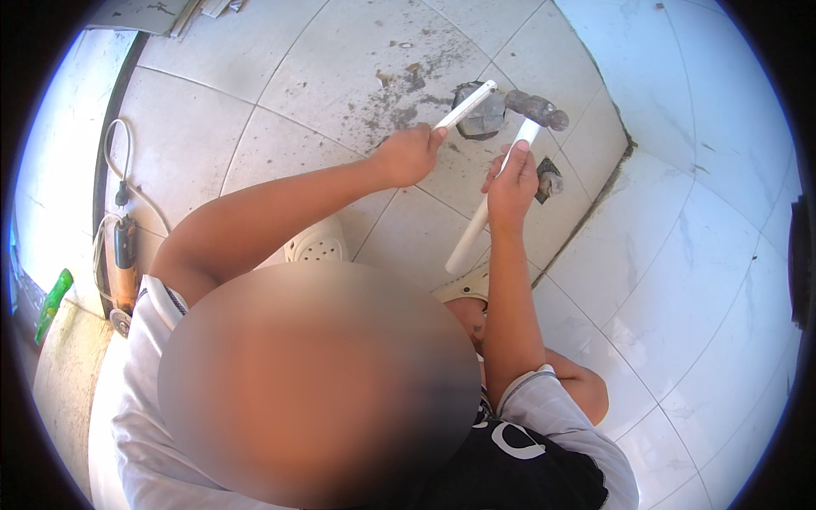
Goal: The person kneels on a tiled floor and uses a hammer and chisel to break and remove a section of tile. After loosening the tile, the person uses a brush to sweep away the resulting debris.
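My left hand [411, 155] is closed around a slim white bar [467, 104] with a small hole near its far end. The bar points up and right, over a broken-out grey patch [486, 119] in the floor tiles. In my right hand [513, 183] is a hammer [534, 109], gripped high on its white handle, just below the dark, worn metal head. One end of that head is rounded. The handle's lower end sticks out below my hand. Beside my right wrist, a second, smaller hole [549, 181] in the tiles has a round grey piece in it.
Dark crumbs and chips [408, 78] lie scattered around the patch. On the left, an angle grinder [126, 263] rests with its cord and plug [121, 194]. A green object [53, 304] is farther left. White wall tiles [680, 255] rise on the right. Cream clogs [319, 240] are on my feet.
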### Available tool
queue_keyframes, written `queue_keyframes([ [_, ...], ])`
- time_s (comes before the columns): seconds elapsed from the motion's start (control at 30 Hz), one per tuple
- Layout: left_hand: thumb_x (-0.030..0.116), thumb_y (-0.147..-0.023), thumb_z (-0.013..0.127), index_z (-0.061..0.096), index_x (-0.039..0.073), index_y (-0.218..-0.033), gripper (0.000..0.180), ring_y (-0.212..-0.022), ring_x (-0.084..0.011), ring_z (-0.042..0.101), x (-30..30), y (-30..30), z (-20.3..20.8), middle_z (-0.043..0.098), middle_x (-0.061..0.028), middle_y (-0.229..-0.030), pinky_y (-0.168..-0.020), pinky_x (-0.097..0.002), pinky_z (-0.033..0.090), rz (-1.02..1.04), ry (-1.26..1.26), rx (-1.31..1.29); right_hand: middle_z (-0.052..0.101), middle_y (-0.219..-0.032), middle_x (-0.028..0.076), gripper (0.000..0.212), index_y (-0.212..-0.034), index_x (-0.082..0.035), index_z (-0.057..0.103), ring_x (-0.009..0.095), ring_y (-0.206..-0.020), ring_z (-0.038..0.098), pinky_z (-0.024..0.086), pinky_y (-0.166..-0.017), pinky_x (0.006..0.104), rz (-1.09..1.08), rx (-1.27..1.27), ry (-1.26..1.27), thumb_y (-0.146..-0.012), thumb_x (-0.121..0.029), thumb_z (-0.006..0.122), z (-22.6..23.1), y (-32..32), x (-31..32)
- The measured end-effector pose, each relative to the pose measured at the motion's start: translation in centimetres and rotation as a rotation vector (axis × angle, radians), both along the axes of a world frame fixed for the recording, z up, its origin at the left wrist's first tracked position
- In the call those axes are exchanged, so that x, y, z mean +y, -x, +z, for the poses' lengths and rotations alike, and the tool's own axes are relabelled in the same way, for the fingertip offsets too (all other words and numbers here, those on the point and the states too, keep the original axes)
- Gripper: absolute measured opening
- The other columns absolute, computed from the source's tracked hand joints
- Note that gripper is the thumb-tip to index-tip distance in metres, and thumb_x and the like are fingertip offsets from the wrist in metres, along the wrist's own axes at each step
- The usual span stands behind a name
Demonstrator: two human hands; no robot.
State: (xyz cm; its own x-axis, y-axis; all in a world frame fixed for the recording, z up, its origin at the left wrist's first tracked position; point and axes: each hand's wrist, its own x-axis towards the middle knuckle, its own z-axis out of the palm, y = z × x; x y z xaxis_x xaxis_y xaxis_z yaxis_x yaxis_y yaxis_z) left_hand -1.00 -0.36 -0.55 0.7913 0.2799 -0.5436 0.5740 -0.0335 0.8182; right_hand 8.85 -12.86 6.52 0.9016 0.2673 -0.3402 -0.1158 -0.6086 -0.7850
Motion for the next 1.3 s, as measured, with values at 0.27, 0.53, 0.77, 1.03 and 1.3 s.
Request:
queue_keyframes([
  [0.27,0.043,-0.103,0.031,0.056,-0.003,-0.095,0.053,-0.082,-0.0452,0.062,0.0,0.1,-0.3,0.063,-0.0278,-0.081,-0.076,-0.0513,0.048,-0.009,-0.02,0.015,0.046,-0.06,-0.001,0.047,-0.092,-0.004,0.052,0.007,-0.046,0.043,0.037,-0.04,0.0235,-0.009,0.004,-0.017,-0.1,-0.049,0.043,-0.3,0.1,0.0],
  [0.53,0.042,-0.104,0.032,0.057,-0.004,-0.096,0.053,-0.079,-0.0445,0.063,0.2,0.2,-0.1,0.064,-0.027,-0.079,-0.075,-0.0508,0.048,-0.024,-0.022,0.019,0.044,-0.058,-0.001,0.046,-0.091,-0.004,0.052,0.007,-0.045,0.043,0.036,-0.04,0.0239,0.033,-0.004,-0.009,-0.101,-0.048,0.043,-0.3,0.3,-0.1],
  [0.77,0.043,-0.104,0.031,0.057,-0.004,-0.096,0.054,-0.08,-0.0436,0.063,0.4,0.1,-0.3,0.063,-0.0267,-0.08,-0.075,-0.0495,0.048,-0.039,-0.043,0.012,0.044,-0.057,-0.001,0.049,-0.092,-0.003,0.052,0.007,-0.044,0.043,0.036,-0.04,0.0241,0.039,0.001,-0.012,-0.101,-0.05,0.041,-0.5,0.3,-0.2],
  [1.03,0.045,-0.104,0.031,0.058,-0.004,-0.095,0.057,-0.081,-0.042,0.063,0.3,-0.1,-0.4,0.064,-0.0261,-0.081,-0.076,-0.0479,0.048,-0.009,-0.021,0.013,0.049,-0.063,0.001,0.052,-0.094,-0.002,0.055,0.008,-0.048,0.046,0.04,-0.044,0.0239,0.072,-0.012,0.068,-0.101,-0.051,0.038,0.0,0.3,0.3],
  [1.3,0.047,-0.103,0.032,0.06,-0.004,-0.097,0.059,-0.08,-0.0375,0.063,0.5,-0.2,0.0,0.064,-0.024,-0.083,-0.076,-0.0461,0.048,0.021,-0.004,0.018,0.048,-0.058,0.0,0.046,-0.088,-0.003,0.055,0.007,-0.048,0.047,0.037,-0.041,0.0242,0.025,-0.09,-0.089,-0.102,-0.045,0.042,-0.7,-0.9,1.2],
])
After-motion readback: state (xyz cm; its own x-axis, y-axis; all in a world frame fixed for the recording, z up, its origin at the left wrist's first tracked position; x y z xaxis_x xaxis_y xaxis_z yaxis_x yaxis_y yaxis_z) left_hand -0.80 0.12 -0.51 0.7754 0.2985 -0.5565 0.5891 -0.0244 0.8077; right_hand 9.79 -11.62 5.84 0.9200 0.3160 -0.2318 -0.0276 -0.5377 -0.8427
